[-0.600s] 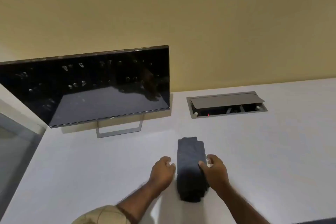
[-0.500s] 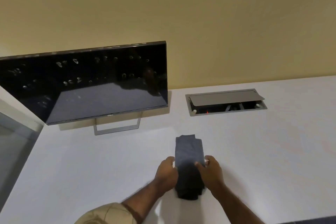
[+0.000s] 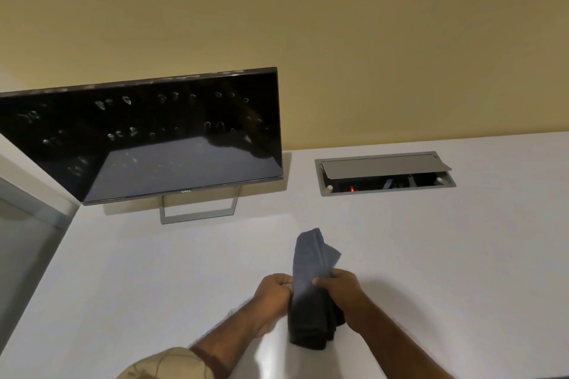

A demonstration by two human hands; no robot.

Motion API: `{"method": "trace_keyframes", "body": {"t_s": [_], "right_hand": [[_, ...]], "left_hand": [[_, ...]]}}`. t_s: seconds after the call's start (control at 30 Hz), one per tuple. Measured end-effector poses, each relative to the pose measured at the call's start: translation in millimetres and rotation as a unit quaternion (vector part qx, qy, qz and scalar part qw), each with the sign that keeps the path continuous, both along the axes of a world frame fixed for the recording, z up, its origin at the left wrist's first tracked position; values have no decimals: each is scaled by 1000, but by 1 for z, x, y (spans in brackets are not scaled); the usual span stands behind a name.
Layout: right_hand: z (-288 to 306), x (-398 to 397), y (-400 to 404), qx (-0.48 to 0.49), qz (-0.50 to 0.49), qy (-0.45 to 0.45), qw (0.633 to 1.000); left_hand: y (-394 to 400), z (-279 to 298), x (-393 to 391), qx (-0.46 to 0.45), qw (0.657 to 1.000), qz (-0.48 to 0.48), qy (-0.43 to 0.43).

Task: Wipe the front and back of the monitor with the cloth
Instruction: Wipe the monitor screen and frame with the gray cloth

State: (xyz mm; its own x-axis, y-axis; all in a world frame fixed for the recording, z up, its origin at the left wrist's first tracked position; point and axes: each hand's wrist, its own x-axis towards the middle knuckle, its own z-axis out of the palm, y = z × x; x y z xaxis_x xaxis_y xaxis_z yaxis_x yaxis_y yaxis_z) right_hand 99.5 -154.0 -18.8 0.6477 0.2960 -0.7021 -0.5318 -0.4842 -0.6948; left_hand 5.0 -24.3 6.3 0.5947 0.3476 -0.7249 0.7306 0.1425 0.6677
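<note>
**Layout on the surface**

The monitor (image 3: 147, 135) stands on its stand (image 3: 198, 212) at ten o'clock on the surface (image 3: 446, 255), backed by the wall (image 3: 308, 24). The cable box (image 3: 385, 172) sits in the surface at one o'clock, right of the monitor. At six o'clock the cloth (image 3: 311, 286) lies between the left hand (image 3: 272, 292) and right hand (image 3: 341, 289), before both.

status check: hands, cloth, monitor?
Left hand and right hand both grip the grey cloth. Monitor smudged, untouched. Nothing between cloth and monitor.
</note>
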Motion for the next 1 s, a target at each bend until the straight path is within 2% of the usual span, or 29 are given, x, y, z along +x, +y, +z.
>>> {"method": "trace_keyframes", "body": {"t_s": [0.13,0.27,0.47,0.6,0.73,0.9,1.0], "right_hand": [[20,-3,5,76,72,9,994],[35,-8,10,129,141,21,981],[52,-16,12,238,132,-15,962],[73,-18,34,210,103,-58,971],[97,-20,63,236,136,-116,955],[116,-28,97,241,158,-140,947],[127,-36,126,227,163,-183,942]], "left_hand": [[17,7,-12,-88,993,67,-38],[30,19,-21,-205,965,125,-107],[40,37,-34,-160,953,155,-207],[47,53,-46,-152,941,157,-260],[59,70,-55,-125,935,156,-293],[92,91,-66,-47,944,142,-295],[117,110,-73,13,937,142,-320]]}}
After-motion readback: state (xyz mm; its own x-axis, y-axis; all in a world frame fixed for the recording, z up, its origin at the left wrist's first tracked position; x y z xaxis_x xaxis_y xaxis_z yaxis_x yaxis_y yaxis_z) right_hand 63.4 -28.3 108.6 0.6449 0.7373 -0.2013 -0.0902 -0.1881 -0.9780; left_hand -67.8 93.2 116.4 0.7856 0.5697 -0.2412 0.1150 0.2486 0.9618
